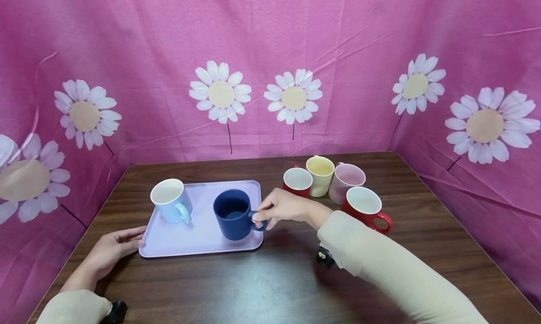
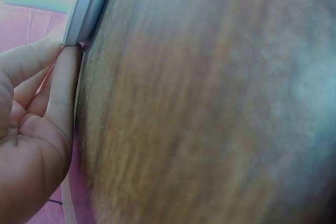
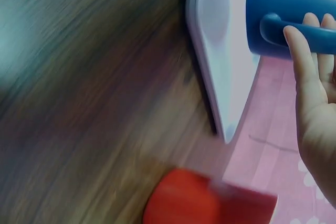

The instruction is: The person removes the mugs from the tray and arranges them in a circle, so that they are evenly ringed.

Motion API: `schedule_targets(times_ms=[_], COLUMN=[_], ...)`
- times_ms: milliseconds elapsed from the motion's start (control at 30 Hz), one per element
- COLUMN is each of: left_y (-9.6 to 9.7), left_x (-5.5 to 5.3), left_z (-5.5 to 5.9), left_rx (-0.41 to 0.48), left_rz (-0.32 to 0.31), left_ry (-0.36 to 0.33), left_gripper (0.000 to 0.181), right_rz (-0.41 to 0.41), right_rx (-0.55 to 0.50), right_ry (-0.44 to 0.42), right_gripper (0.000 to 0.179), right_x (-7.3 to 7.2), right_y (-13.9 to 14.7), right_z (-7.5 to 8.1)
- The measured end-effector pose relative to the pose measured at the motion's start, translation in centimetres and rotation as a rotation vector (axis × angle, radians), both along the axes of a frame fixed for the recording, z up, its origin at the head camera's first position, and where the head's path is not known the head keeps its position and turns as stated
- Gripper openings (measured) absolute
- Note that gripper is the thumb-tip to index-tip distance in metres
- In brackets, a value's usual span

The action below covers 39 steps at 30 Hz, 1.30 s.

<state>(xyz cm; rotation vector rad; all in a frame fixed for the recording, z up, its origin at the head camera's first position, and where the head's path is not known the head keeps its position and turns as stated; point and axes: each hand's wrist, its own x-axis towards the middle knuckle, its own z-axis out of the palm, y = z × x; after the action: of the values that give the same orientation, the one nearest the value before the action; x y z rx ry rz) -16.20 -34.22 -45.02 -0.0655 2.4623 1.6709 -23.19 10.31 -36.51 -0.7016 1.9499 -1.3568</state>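
My right hand (image 1: 281,207) pinches the handle of a dark blue mug (image 1: 232,226), thumb and fingers at the handle. The mug is upright over the right part of a lilac tray (image 1: 198,246); its base is close to the tray surface in the right wrist view. A light blue mug (image 1: 172,206) stands on the tray's left side, white inside, handle toward the front right. At the tray's front left corner my left hand (image 1: 111,252) holds the rim, thumb and finger tips meeting its edge (image 2: 86,11) in the left wrist view.
Right of the tray stand several mugs in a cluster: a red mug (image 1: 297,182), a yellow mug (image 1: 320,176), a pink mug (image 1: 346,182) and a second red mug (image 1: 362,204). My right forearm passes in front of them. Pink flowered cloth (image 1: 262,33) hangs behind the wooden table (image 1: 253,291).
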Motion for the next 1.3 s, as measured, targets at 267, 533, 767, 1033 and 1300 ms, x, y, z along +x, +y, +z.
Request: schedule_targets(times_ms=[267, 533, 767, 1033, 1300], left_y=[0.1, 0.0, -0.1, -0.1, 0.1], left_x=[0.2, 0.3, 0.3, 0.1, 0.0], left_z=[0.0, -0.4, -0.4, -0.3, -0.2], left_rx=[-0.025, -0.008, 0.009, -0.010, -0.016], left_rz=[0.005, 0.012, 0.010, 0.004, 0.003], left_ry=[-0.014, -0.022, -0.013, 0.000, 0.004], left_gripper=[0.061, 0.060, 0.059, 0.059, 0.059], right_rz=[0.058, 0.080, 0.056, 0.037, 0.021], right_rx=[0.025, 0.050, 0.047, 0.017, -0.037], right_ry=[0.026, 0.050, 0.067, 0.103, 0.056], right_gripper=[0.020, 0.023, 0.023, 0.021, 0.022], right_x=[0.6, 1.6, 2.9, 4.6, 5.8], right_y=[3.8, 7.4, 10.4, 13.8, 17.3], right_z=[1.0, 1.1, 0.6, 0.2, -0.6])
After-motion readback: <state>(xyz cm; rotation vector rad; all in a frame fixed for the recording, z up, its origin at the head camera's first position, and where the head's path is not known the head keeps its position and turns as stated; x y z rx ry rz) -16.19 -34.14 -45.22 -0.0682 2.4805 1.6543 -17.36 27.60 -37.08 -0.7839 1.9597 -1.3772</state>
